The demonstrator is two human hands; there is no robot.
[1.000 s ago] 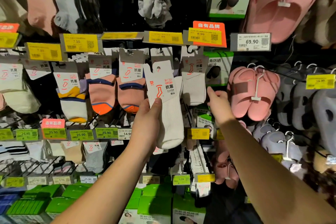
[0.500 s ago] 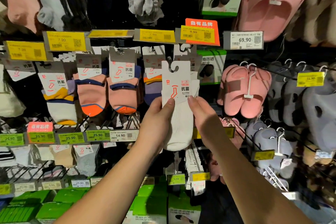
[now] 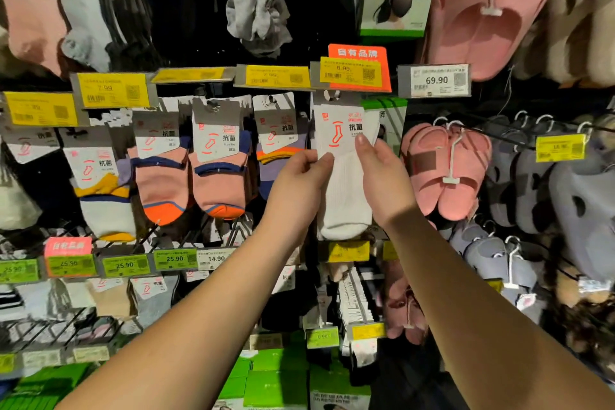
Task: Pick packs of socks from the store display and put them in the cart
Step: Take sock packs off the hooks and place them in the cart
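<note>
A white sock pack (image 3: 344, 190) with a white card header and an orange sock logo hangs upright at the display's middle, its hook hole up by the peg under the orange price sign. My left hand (image 3: 296, 190) pinches the pack's left edge just below the card. My right hand (image 3: 382, 176) pinches its right edge at the card's lower corner. Pink socks with orange toes (image 3: 219, 186) and other carded packs hang to the left. No cart is in view.
Yellow price tags (image 3: 113, 90) line the upper rail, green ones (image 3: 124, 265) the lower. Pink slippers (image 3: 446, 173) and grey slippers (image 3: 539, 186) hang on hooks at the right. Green boxes (image 3: 276, 383) fill the bottom shelf. Wire pegs stick out at the lower left.
My left hand carried the white pack rightward to the peg position and my right hand came from the hanging stock onto the pack; both hands now hold it higher against the display.
</note>
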